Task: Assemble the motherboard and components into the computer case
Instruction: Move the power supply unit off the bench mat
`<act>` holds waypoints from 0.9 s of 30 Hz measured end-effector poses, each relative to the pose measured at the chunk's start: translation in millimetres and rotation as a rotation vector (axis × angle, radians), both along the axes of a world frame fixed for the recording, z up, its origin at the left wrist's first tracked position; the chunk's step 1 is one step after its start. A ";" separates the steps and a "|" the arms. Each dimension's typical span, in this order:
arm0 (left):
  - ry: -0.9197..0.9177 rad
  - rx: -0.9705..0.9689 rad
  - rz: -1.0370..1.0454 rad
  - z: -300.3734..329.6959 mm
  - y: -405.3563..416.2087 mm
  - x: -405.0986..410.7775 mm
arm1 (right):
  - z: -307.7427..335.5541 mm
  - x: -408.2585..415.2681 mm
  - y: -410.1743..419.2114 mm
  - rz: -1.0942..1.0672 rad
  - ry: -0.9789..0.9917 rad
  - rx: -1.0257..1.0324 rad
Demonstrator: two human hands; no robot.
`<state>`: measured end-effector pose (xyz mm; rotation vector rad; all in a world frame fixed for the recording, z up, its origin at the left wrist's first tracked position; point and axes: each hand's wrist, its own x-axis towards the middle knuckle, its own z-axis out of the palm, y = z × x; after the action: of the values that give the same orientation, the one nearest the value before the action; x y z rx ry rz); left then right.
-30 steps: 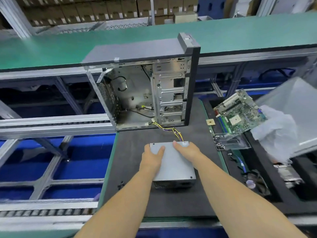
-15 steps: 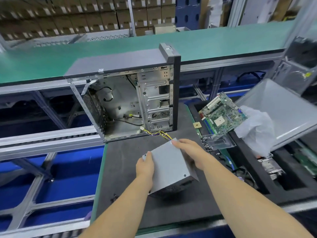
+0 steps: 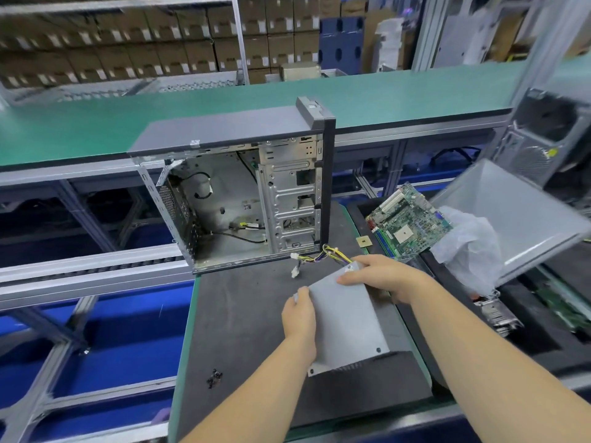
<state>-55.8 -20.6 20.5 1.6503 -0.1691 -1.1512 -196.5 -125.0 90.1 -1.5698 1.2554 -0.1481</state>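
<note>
Head view: early stage. Case (image 3: pixel 236 199) upright on bench (image 3: pixel 243 318), side open, only loose cables inside. Both hands grip PSU (image 3: pixel 345 324), left hand (image 3: pixel 299 314) at near-left edge, right hand (image 3: pixel 380 276) at far corner (tilted, in front of case). Mobo (image 3: pixel 409 220) not yet in, lying to right.

Matt grey metal power supply (image 3: pixel 345 318)

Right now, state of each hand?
Left hand: grips the left edge of the grey power supply.
Right hand: holds the power supply's far end, by its cable bundle.
</note>
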 end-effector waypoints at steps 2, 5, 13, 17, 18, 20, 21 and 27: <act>0.001 -0.016 -0.007 5.1 -5.9 3.3 | 6.3 0.0 2.4 -0.004 -0.025 -0.037; 0.051 -0.014 -0.033 9.9 -20.3 12.4 | 12.9 6.3 7.4 -0.029 0.027 -0.230; -0.138 -0.243 0.122 11.5 -50.2 11.3 | -5.9 -0.1 25.0 0.160 0.270 -0.484; -0.180 -0.264 0.034 11.5 -66.6 7.2 | -19.3 5.5 23.7 0.285 0.511 -0.484; -0.169 -0.262 0.056 11.1 -70.3 5.7 | -20.5 11.2 21.9 0.315 0.553 -0.487; -0.179 -0.241 0.116 12.8 -74.9 2.4 | -21.2 23.2 18.3 0.376 0.594 -0.492; -0.196 -0.234 0.148 13.8 -77.1 2.2 | -21.6 28.1 17.0 0.393 0.584 -0.492; -0.127 -0.158 0.224 20.7 -95.6 2.9 | -29.7 39.1 6.1 0.305 0.480 -0.439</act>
<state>-52.9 -116.2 41.2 1.5590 -0.1478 -0.8435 -157.4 -118.9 60.4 -2.2516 1.3841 0.1721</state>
